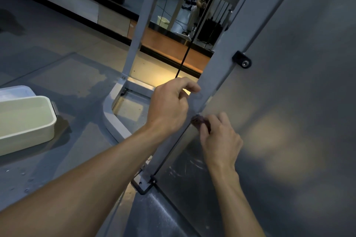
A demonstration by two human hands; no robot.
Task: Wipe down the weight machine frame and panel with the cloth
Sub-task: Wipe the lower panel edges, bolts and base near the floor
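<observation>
Dark cloth (199,121) bunched in right hand (219,140)'s grip.

Hands at the seam between frame and panel

The panel (289,121) fills the right side, with the frame upright (217,59) along its left edge and a bracket (242,59) on that seam higher up. The right hand (219,140) presses the cloth (199,121) on the seam; the left hand (169,106) is just above and left of it, fingers at the upright. A second upright (138,31) stands farther left, a cable (192,34) between the two (a mirror (173,5) behind). A tub (25,123) sits on the floor (67,54), well apart at far left.
</observation>
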